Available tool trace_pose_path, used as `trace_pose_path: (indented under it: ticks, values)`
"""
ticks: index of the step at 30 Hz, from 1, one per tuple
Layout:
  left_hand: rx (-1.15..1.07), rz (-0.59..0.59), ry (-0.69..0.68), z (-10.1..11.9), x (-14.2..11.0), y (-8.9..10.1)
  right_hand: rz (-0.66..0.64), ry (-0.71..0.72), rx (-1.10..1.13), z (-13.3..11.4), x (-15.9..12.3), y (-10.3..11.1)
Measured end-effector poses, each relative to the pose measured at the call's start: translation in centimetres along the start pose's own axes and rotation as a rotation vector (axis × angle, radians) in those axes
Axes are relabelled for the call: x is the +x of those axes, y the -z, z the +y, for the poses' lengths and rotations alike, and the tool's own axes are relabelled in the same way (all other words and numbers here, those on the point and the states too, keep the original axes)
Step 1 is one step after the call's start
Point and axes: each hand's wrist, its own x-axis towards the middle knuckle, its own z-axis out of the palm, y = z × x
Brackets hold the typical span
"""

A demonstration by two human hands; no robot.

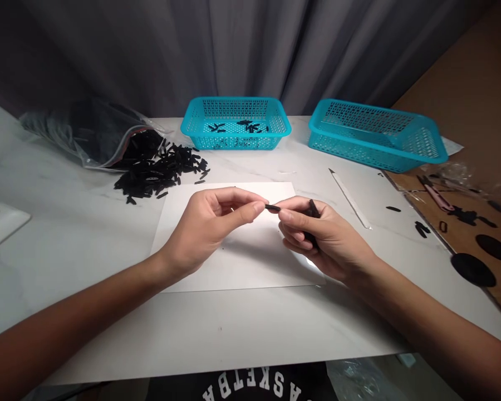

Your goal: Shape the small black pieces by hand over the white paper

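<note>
A small black oblong piece (272, 207) is held level above a white sheet of paper (234, 267). My left hand (215, 225) pinches one end of it between thumb and forefinger. At its other end, my right hand (317, 231) has thumb and forefinger closed on it. A second black object (314, 209) sticks up out of my right hand, mostly hidden by the curled fingers; its kind cannot be made out. To the left, a heap of similar black pieces (158, 172) spills from a clear plastic bag (104, 133).
Behind the paper stands a blue basket (236, 143) with several black pieces inside. Another blue basket (376, 153) is at the back right. A white pencil-like tool (349, 199) lies right of the paper. Black discs (472, 269) and a pink-handled tool (436, 195) lie near the right edge.
</note>
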Motion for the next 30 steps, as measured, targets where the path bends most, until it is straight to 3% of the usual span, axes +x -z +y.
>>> trace_pose_path:
  ticks: [3,9,12,15,18,20,23,24,27,30]
  values:
    - [0.008,0.001,-0.018,-0.2,0.1,0.0,0.028,0.093,-0.064,0.1,0.0,-0.1]
    - [0.015,-0.009,-0.031,0.0,0.3,0.2,0.156,0.433,-0.369,0.5,-0.6,-0.3]
    - [0.031,-0.006,-0.051,0.1,0.0,0.1,0.181,0.504,-0.421,0.6,-0.8,-0.4]
    - [0.076,0.012,-0.042,0.1,-0.3,-0.2,0.182,0.478,-0.398,0.5,-0.7,-0.4]
    - [0.122,0.081,-0.027,0.4,1.1,0.2,0.179,0.346,-0.299,0.5,-0.4,-0.5]
    - [0.194,0.208,-0.103,1.0,3.9,1.3,0.182,0.245,-0.239,0.5,0.0,-0.5]
    - [0.486,0.45,-0.379,2.4,10.1,3.7,0.18,0.173,-0.237,0.6,0.4,-0.4]
    - [0.529,0.479,-0.406,2.9,12.0,4.4,0.172,0.169,-0.253,0.7,0.4,-0.4]
    - [0.669,0.446,-0.38,3.4,14.8,5.4,0.138,0.162,-0.306,0.6,0.5,-0.2]
    - [0.925,0.285,-0.476,2.7,12.3,4.0,0.099,0.137,-0.349,0.7,0.5,0.0]
